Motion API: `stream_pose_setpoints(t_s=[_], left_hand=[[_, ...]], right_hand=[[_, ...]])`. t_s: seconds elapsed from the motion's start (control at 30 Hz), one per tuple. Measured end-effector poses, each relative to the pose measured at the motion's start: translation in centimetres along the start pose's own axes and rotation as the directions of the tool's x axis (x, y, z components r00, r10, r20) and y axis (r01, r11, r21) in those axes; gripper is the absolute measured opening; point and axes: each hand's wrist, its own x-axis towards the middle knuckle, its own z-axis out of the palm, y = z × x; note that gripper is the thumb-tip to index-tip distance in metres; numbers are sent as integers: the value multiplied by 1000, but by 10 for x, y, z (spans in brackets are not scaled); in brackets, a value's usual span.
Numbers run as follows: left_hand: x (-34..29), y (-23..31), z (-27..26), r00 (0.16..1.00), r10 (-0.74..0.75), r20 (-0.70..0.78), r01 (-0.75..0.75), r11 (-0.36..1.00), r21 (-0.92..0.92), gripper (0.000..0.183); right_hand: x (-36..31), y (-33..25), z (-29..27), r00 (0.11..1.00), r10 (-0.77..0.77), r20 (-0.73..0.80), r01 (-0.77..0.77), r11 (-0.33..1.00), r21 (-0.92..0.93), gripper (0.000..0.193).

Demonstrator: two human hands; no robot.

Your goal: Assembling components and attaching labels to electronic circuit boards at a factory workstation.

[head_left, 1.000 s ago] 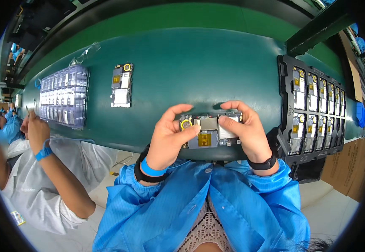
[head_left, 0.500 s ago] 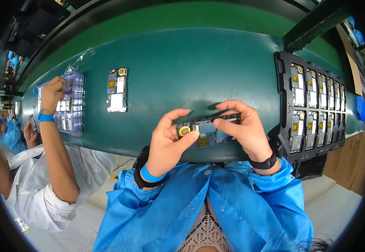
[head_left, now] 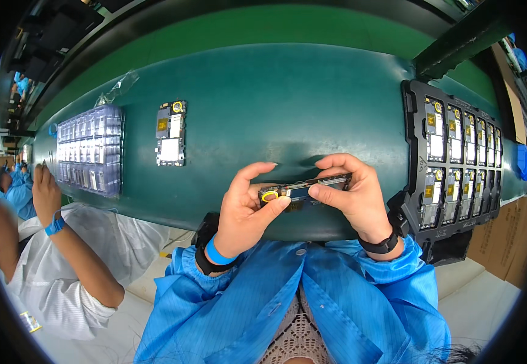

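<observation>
Between my two hands is a phone circuit board assembly (head_left: 302,190), tilted so that it shows mostly its edge, with a yellow ring near its left end. My left hand (head_left: 245,209) pinches that left end, thumb on the face, index finger raised off it. The right end is gripped by my right hand (head_left: 350,193), its thumb pressed on the face. A second board assembly (head_left: 170,133), with a yellow ring and white panels, lies flat on the green mat (head_left: 233,109) to the left.
At the right stands a black tray (head_left: 415,155) holding several similar boards in slots. A stack of clear plastic trays (head_left: 118,151) sits at the left, near a co-worker's hand (head_left: 46,197). Cardboard boxes (head_left: 500,239) stand right of the bench, and a dark post (head_left: 458,45) rises at the back right.
The board in my hands has tipped from showing its face to nearly edge-on. The co-worker's hand has drawn back from the clear trays toward the near left.
</observation>
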Motion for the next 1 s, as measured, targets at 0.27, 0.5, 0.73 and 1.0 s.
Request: stream_pose_setpoints(t_s=[0.27,0.5,0.73,1.0], left_hand=[[-1,0,1,999,5,47,-5,1000,17,50],[-2,3,3,996,-91,-16,91,996,9,51],[1,3,3,992,-125,-24,123,990,-72,50],[4,2,-2,988,-152,7,152,981,-120,50]], right_hand=[[2,7,-1,1000,11,-8,-11,999,39,24],[1,10,1,999,0,-37,0,1000,-8,23],[2,8,2,999,43,-18,-42,998,44,23],[3,6,-1,999,15,-34,-14,999,29,13]])
